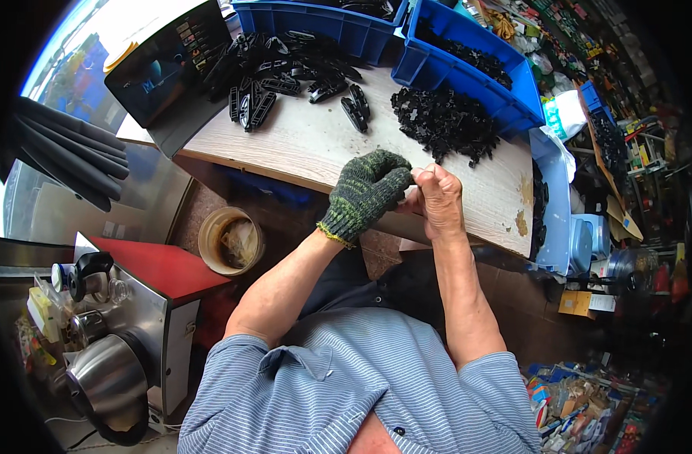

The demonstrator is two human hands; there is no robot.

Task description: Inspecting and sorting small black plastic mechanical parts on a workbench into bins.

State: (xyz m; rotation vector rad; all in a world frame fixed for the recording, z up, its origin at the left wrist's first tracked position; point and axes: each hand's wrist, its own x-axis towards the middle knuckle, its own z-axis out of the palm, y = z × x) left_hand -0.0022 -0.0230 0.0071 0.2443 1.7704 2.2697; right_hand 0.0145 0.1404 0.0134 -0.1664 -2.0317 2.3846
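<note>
My left hand (367, 191), in a dark green-black knit glove, is closed with its fingers curled over the table's near edge. Against its fingertips my bare right hand (439, 198) is pinched, thumb and fingers together. Whatever sits between them is hidden or too small to make out. Beyond the hands, a heap of small black plastic pieces (444, 121) lies on the pale wooden table (308, 155). Farther left are longer black slotted plastic parts (257, 106), some in a pile, and a pair of them (355, 108) lies apart, nearer my hands.
Two blue bins (467, 72) (323, 30) with black parts stand at the table's back. A dark box panel (168, 64) leans at the left. Below the table's left edge sits a round bucket (231, 240). A red-topped cabinet (161, 265) and a steel kettle (111, 374) are at lower left.
</note>
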